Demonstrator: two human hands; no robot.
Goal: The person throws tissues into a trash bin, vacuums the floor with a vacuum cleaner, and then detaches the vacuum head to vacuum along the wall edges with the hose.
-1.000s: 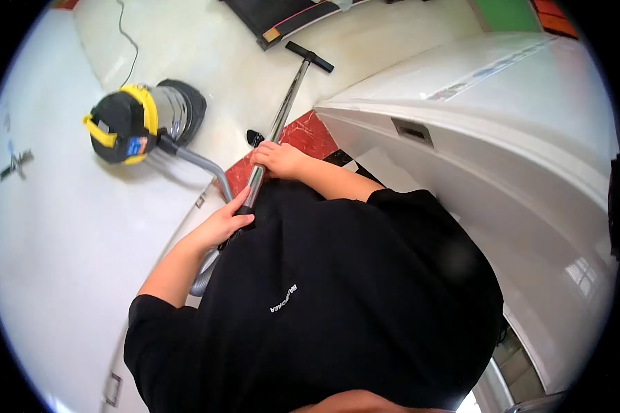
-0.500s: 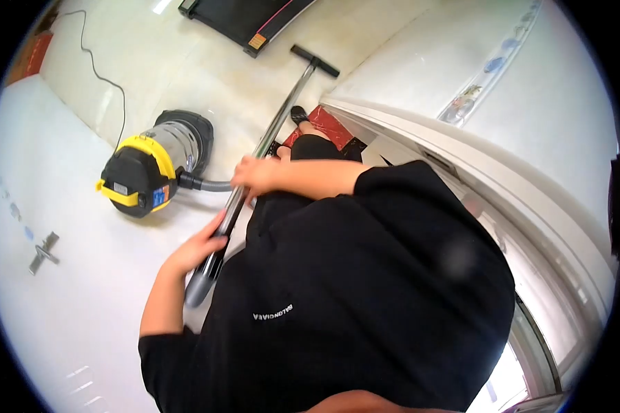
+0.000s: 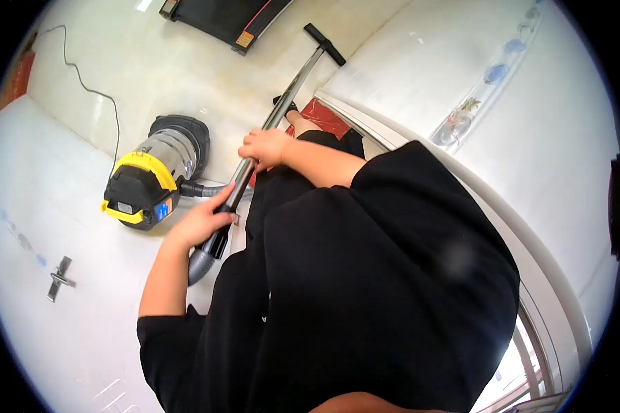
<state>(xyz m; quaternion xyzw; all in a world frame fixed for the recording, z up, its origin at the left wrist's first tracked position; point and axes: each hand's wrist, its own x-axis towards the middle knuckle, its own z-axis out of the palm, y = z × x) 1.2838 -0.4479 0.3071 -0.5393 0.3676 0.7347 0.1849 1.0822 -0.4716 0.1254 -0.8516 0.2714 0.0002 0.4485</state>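
My right hand (image 3: 264, 148) is closed around the metal tube of the vacuum wand (image 3: 279, 113), at about its middle. Lower down, my left hand (image 3: 203, 221) grips the wand's black handle end, where the grey hose (image 3: 201, 265) joins it. The wand slants away from my body to a wide black floor head (image 3: 325, 45) on the light floor. To the left stands the vacuum cleaner (image 3: 160, 165), with a steel drum and a black and yellow top. A short length of hose leaves its side and passes behind my left hand.
A power cord (image 3: 93, 89) trails from the vacuum across the floor. A black treadmill-like base (image 3: 217, 20) lies beyond. By my foot is a red mat (image 3: 326, 118), beside a white door frame (image 3: 393, 134). A metal wall fitting (image 3: 60, 279) is at left.
The floor head has shifted right and up and turned more upright in view. Both hands have moved up slightly along with the wand. The hose end now bends more visibly below my left hand.
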